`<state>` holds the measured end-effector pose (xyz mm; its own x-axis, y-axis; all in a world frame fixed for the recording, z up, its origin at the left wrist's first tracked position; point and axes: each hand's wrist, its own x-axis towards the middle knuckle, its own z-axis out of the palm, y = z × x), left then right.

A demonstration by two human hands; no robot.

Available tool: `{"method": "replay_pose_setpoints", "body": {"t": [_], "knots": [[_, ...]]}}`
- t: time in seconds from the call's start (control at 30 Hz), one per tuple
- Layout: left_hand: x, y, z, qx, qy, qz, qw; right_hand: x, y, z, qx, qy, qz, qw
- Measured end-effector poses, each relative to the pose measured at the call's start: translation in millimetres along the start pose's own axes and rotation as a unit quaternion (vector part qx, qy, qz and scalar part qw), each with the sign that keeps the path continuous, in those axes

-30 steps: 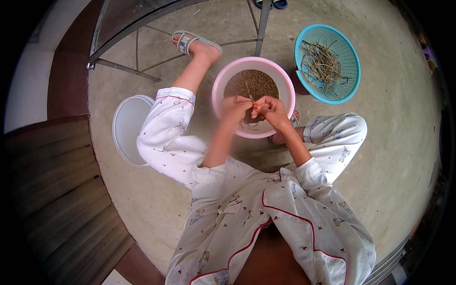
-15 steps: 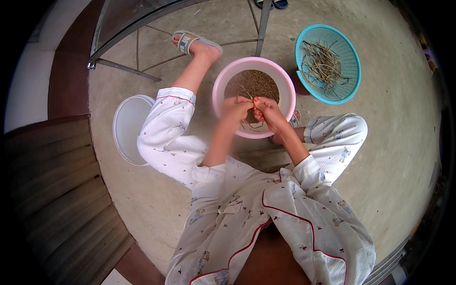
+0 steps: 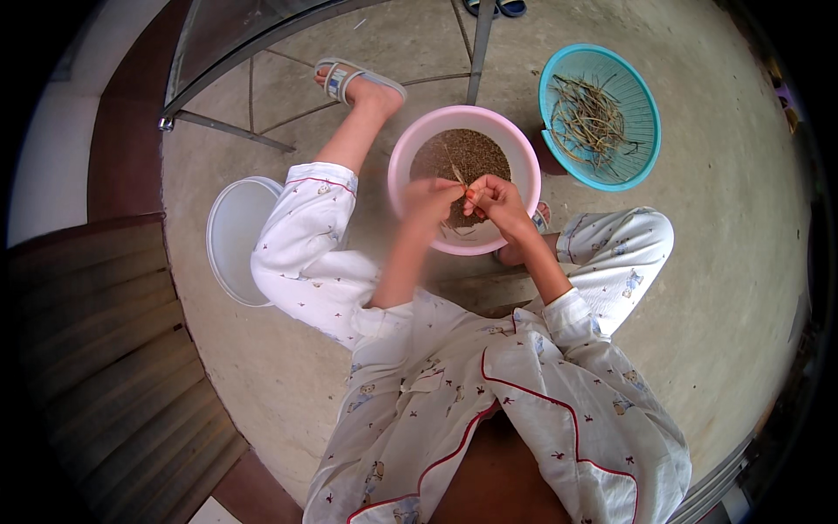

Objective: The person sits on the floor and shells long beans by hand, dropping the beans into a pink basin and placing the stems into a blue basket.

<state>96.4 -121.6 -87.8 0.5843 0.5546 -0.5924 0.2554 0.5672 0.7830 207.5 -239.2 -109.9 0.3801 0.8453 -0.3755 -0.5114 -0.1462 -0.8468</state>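
Note:
Over a pink basin point(image 3: 403, 148) my two hands meet, fingertips together. A dry, straw-coloured seed pod point(image 3: 456, 171) sticks up from between them. My left hand point(image 3: 428, 203) is smeared by motion, but its fingers close around the pod's lower part. Bent fingers and thumb of my right hand point(image 3: 497, 206) pinch at the same spot. Small brown seeds point(image 3: 480, 155) cover the basin's bottom. A few thin dark husk bits point(image 3: 457, 233) lie in its near part, below my hands.
Right of the basin, a turquoise slotted basket point(image 3: 648, 131) holds a heap of long dry pods point(image 3: 587, 118), tilted on something dark. A white bucket point(image 3: 229, 240) stands by my left knee. Beyond my left foot is a metal-framed table point(image 3: 301, 26); slippers point(image 3: 496, 7) lie at the far edge.
The pod now shows a little longer and paler above my fingers. My right fingers have shifted slightly; the basin and baskets stay where they were.

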Motion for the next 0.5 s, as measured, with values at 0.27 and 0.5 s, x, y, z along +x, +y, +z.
{"method": "replay_pose_setpoints", "body": {"t": [0.27,0.5], "knots": [[-2.9,3.4,3.5,0.025,0.015,0.005,1.000,-0.9,0.8,4.4,-0.006,-0.006,0.006,1.000],[-1.1,-1.8,3.3,0.031,-0.003,0.005,1.000,3.4,-4.2,7.0,0.135,-0.068,0.130,0.980]]}}
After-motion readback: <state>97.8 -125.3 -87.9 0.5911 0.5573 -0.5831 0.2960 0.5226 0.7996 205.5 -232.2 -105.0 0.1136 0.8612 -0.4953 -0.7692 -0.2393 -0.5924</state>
